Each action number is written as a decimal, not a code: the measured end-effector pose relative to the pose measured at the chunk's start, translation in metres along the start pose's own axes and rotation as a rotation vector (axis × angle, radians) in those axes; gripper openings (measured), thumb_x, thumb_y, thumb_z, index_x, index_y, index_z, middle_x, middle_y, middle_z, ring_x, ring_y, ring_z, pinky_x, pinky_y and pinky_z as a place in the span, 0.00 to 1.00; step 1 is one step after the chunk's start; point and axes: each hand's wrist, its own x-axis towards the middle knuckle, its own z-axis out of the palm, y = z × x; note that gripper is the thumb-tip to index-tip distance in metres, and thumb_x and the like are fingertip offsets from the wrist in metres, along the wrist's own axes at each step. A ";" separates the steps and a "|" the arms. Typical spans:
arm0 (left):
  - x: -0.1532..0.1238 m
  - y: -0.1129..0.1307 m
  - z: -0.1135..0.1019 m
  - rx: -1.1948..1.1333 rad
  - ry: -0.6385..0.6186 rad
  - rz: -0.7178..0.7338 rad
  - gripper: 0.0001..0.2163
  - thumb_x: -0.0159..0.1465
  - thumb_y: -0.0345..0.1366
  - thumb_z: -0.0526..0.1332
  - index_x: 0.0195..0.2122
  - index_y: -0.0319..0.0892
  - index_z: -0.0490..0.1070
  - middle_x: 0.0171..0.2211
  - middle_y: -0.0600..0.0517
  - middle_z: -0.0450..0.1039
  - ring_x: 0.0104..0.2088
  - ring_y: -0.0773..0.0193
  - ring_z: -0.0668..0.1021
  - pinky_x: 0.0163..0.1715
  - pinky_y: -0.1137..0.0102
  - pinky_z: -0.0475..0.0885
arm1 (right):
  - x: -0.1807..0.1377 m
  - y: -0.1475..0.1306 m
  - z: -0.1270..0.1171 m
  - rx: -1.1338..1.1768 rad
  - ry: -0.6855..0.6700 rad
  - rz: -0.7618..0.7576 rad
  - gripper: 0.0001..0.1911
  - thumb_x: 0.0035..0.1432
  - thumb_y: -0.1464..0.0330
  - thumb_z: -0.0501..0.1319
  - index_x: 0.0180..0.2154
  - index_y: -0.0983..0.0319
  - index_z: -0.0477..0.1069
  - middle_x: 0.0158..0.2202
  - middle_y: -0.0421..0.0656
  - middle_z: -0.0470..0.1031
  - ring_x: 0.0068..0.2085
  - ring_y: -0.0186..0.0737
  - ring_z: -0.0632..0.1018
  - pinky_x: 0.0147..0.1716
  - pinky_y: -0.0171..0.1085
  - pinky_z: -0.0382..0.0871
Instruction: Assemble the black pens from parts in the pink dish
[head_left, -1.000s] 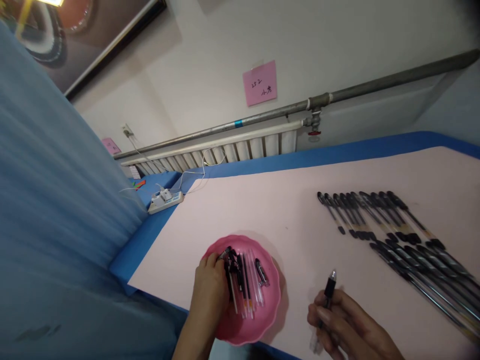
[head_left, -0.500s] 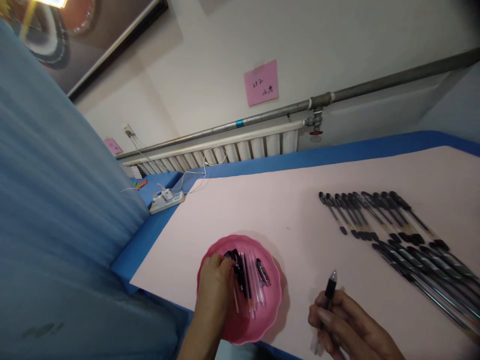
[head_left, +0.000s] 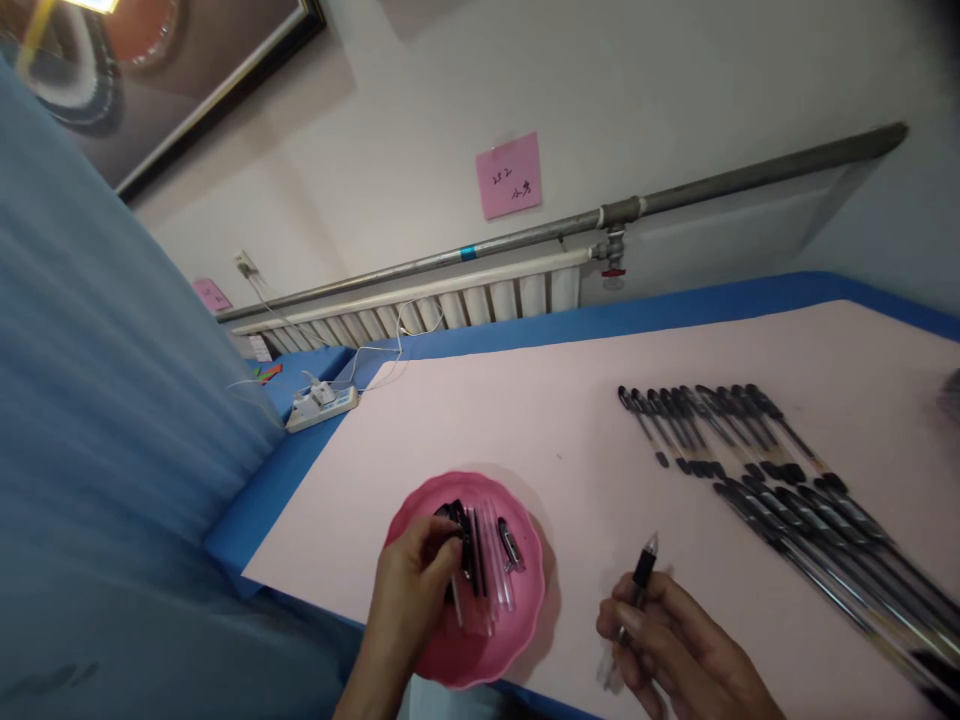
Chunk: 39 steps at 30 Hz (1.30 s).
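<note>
My right hand (head_left: 675,635) grips a pen (head_left: 643,567) with a clear barrel, a black grip and its bare tip pointing up and away. To its left, a pink scalloped plate (head_left: 529,620) stands near the table edge. Over the plate's left side, my left hand (head_left: 412,575) pinches its thumb and fingers together among black pen parts (head_left: 466,540); what is between the fingertips is mostly hidden. Beside them in the plate lie several clear pen tubes (head_left: 495,560), thin dark refills (head_left: 479,555) and a black pen cap (head_left: 511,545).
Capped pens (head_left: 686,420) lie in a row at the right, with more long pens (head_left: 832,560) in front. A pink sheet (head_left: 450,410) covers the blue table. At the left are a power strip (head_left: 322,408) and a blue curtain (head_left: 135,400); a radiator (head_left: 480,305) lines the wall.
The view has shifted slightly. My left hand has turned so that its thumb shows, still over the plate's black parts. My right hand holds the same pen.
</note>
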 end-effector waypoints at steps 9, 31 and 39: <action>-0.047 0.026 0.037 -1.108 -0.397 -0.305 0.12 0.43 0.35 0.75 0.26 0.39 0.75 0.22 0.51 0.78 0.20 0.68 0.77 0.24 0.74 0.70 | -0.017 -0.031 0.019 0.490 -0.082 -0.038 0.09 0.47 0.63 0.71 0.30 0.57 0.74 0.30 0.42 0.80 0.25 0.39 0.75 0.20 0.35 0.67; -0.060 0.022 0.043 -0.740 -0.175 0.012 0.11 0.49 0.42 0.71 0.27 0.41 0.77 0.25 0.52 0.76 0.29 0.66 0.75 0.32 0.73 0.68 | -0.022 -0.026 0.019 0.419 -0.012 -0.042 0.10 0.48 0.64 0.71 0.29 0.59 0.72 0.28 0.42 0.79 0.26 0.38 0.75 0.17 0.32 0.67; -0.061 0.037 0.042 -0.633 -0.439 -0.211 0.22 0.58 0.57 0.57 0.20 0.42 0.63 0.11 0.59 0.61 0.12 0.74 0.61 0.14 0.76 0.52 | -0.027 -0.027 0.021 0.368 0.011 -0.099 0.11 0.47 0.62 0.71 0.29 0.59 0.73 0.29 0.43 0.80 0.25 0.40 0.76 0.18 0.34 0.68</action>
